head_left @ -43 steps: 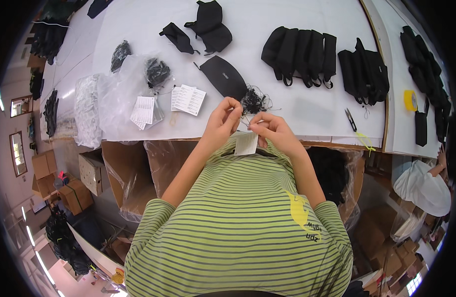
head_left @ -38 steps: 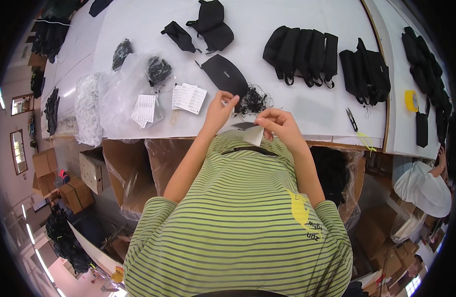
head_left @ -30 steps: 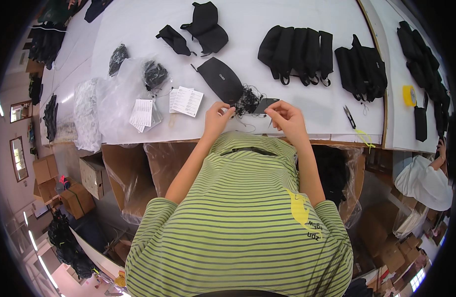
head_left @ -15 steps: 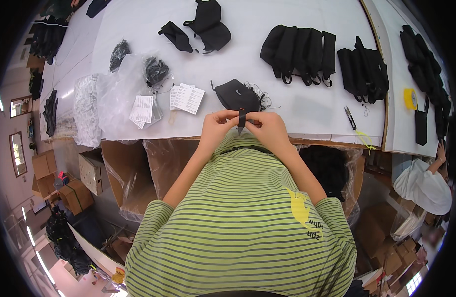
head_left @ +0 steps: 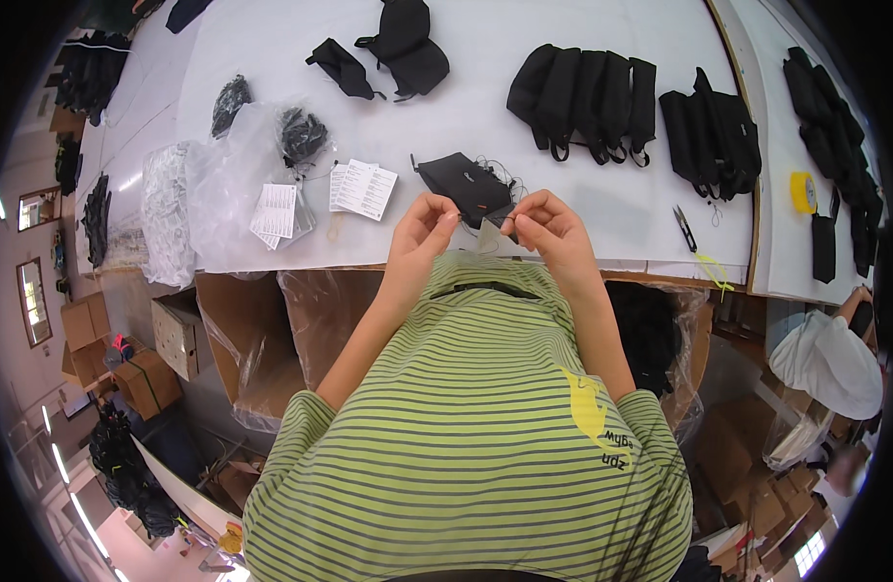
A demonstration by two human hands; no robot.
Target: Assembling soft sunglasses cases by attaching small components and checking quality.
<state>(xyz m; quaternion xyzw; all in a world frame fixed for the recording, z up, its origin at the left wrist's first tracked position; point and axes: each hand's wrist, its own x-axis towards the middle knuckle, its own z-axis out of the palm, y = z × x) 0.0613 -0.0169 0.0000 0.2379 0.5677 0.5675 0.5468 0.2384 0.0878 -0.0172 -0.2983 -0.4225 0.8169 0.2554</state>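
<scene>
A workroom seen through a round, wide fisheye view: a white worktable (head_left: 601, 218) fills the upper half of the frame, with open cardboard boxes (head_left: 238, 339) under its near edge. At the centre, a person in a green striped shirt (head_left: 466, 417) holds both bare hands close together over that edge. The right hand (head_left: 555, 238) pinches a small tag (head_left: 489, 236), dark and pale, between thumb and forefinger; it hangs in the gap between the hands. The left hand (head_left: 419, 241) has its thumb and forefinger bent toward each other near the tag; whether they pinch a thin cord is too small to tell. Just beyond the fingertips, at the centre of the frame, lies a black pouch (head_left: 456, 179), with a tangle of black cords (head_left: 504, 177) showing along its right side. Left of centre are printed white cards (head_left: 365, 190) and a clear plastic bag (head_left: 213, 179). At upper centre and upper right lie more black pouches (head_left: 587, 102). Right of centre rest dark snips (head_left: 685, 230), and farther right stands a roll of yellow tape (head_left: 803, 192). Another person in white (head_left: 825, 367) shows at the far right.
</scene>
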